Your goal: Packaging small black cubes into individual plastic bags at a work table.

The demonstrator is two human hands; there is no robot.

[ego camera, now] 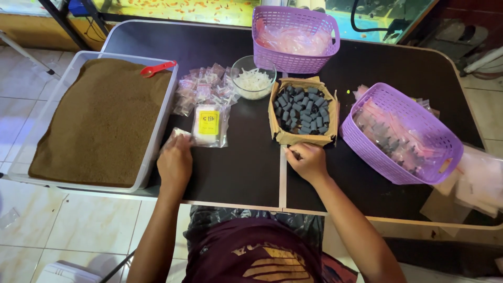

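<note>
— Hands first! Our left hand (175, 163) rests on the dark table (236, 173), and its fingers pinch the corner of a small clear bag (179, 134). Our right hand (309, 161) lies curled near the front of the cardboard box (303, 138). The fingers are closed on something tiny, but we cannot tell what it is.

— What do we see just past our hands?

— Beside the small clear bag lies a packet with a yellow label (209, 124). To our left sits a big clear tub (157, 137) full of brown grains (99, 120), and a red scoop (156, 68) lies on top at the far corner. The cardboard box holds lots of little dark grey tubes (303, 110).

— And on our right?

— We see a purple basket (390, 173) tipped a bit, filled with bags that have dark pieces inside.

— What is farther away?

— A heap of little clear bags (207, 86), then a glass bowl (253, 77) with white bits in it. Farthest on the table stands another purple basket (295, 37) with pink plastic bags inside.
</note>
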